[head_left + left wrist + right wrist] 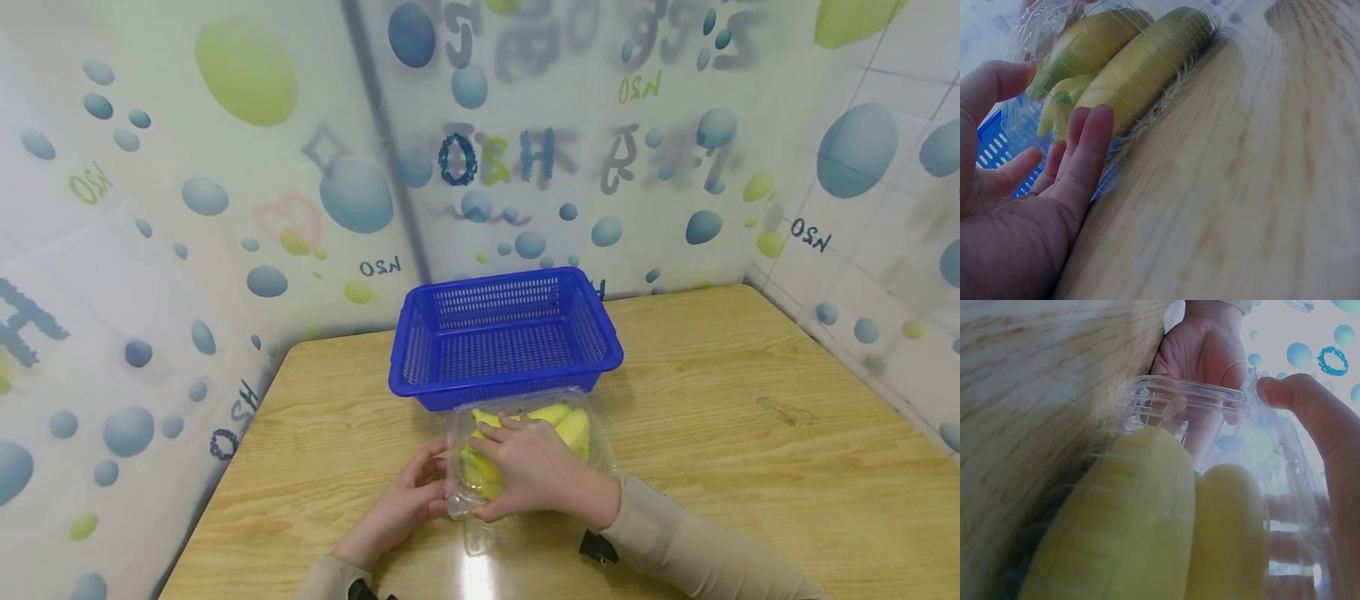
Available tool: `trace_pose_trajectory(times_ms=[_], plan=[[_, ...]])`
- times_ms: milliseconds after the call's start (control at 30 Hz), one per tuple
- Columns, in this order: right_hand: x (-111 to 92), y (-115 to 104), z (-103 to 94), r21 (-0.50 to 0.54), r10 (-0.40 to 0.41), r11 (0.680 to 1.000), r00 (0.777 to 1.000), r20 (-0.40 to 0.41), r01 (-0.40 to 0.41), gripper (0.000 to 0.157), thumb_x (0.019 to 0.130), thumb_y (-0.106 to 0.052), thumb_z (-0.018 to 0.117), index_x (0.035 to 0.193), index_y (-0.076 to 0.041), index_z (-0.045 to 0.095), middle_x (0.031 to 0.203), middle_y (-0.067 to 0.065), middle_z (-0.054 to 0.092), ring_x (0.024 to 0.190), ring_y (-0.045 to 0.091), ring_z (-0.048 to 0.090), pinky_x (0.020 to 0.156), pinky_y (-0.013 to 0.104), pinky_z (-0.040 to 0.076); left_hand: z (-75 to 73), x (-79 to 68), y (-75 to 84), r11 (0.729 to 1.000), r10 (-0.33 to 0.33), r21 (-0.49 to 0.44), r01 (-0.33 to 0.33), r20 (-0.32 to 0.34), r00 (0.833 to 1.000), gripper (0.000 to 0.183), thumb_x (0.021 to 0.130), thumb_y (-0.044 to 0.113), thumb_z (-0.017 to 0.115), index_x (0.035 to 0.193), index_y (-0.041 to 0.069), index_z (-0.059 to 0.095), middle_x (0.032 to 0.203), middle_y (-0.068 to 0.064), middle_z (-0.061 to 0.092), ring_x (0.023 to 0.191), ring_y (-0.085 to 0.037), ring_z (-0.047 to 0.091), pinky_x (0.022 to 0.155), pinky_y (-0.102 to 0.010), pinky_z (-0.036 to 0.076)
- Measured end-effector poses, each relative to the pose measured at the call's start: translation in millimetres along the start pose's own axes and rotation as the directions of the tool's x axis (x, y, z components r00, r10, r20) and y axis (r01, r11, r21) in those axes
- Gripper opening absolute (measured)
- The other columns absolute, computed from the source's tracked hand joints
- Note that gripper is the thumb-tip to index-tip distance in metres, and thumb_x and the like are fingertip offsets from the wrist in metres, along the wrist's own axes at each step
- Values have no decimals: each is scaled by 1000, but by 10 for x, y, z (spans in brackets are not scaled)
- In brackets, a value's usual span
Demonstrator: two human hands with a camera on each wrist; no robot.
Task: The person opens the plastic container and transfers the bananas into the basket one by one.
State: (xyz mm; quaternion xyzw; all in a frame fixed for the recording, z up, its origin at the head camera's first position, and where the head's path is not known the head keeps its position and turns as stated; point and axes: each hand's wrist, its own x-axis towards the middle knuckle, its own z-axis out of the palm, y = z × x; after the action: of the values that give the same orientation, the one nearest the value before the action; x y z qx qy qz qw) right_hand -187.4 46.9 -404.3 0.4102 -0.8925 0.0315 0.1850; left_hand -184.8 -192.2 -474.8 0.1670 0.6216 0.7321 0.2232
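Observation:
A clear plastic clamshell box (459,425) with yellow bananas (573,432) inside sits on the table in the head view. My right hand (534,467) lies spread over the lid, its thumb at the near edge. That thumb (1304,400) touches the lid's rim in the right wrist view; the other fingers show only blurred through the plastic. At the box's left side is my left hand (405,504), palm turned toward it. In the left wrist view, the left hand (1029,212) has its fingers extended against the side, thumb at the upper edge.
Just behind the box stands a blue perforated basket (506,383), with nothing in it. The wooden table (750,433) stretches out to both sides. Walls covered with printed sheeting (300,167) bound it at the back, left and right.

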Motion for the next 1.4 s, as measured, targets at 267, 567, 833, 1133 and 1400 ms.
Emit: trace_pose_trajectory(times_ms=[267,567,833,1133,1400], plan=[[-3,-8,-1,7,7,1000,1000,17,-7,83,67,-75,65,128,-19,64,126,8,63,111,35,61,86,48,52,9,2,-4,1000,3,1,-3,-3,1000,64,93,0,53,147,-2,19,125,-17,45,105,-23,58,86,-39,52],[-5,6,10,-20,-9,1000,1000,-28,9,83,65,-77,65,126,-19,65,125,7,64,108,34,63,83,47,54,5,8,5,1000,-3,12,4,-12,1000,65,94,0,52,148,-2,17,123,-15,44,103,-22,57,86,-36,52],[-10,4,5,-21,-6,1000,1000,-26,5,83,65,-77,65,125,-20,65,125,7,64,108,34,63,83,47,54,6,10,6,1000,-8,10,8,-14,1000,65,93,0,53,148,-2,17,123,-14,44,103,-21,57,86,-36,52],[-11,9,8,-6,-10,1000,1000,-24,10,82,66,-75,65,125,-19,65,125,7,63,109,34,62,85,47,53,8,4,5,1000,5,2,-5,-6,1000,64,93,-1,52,147,-3,18,123,-14,44,104,-22,57,86,-36,52],[-10,16,12,-15,-19,1000,999,-39,18,80,65,-75,66,123,-19,66,123,7,65,108,33,63,84,46,53,16,1,19,1000,1,5,-1,-6,1000,65,93,-1,52,147,-4,16,123,-14,44,104,-22,57,87,-36,52]])
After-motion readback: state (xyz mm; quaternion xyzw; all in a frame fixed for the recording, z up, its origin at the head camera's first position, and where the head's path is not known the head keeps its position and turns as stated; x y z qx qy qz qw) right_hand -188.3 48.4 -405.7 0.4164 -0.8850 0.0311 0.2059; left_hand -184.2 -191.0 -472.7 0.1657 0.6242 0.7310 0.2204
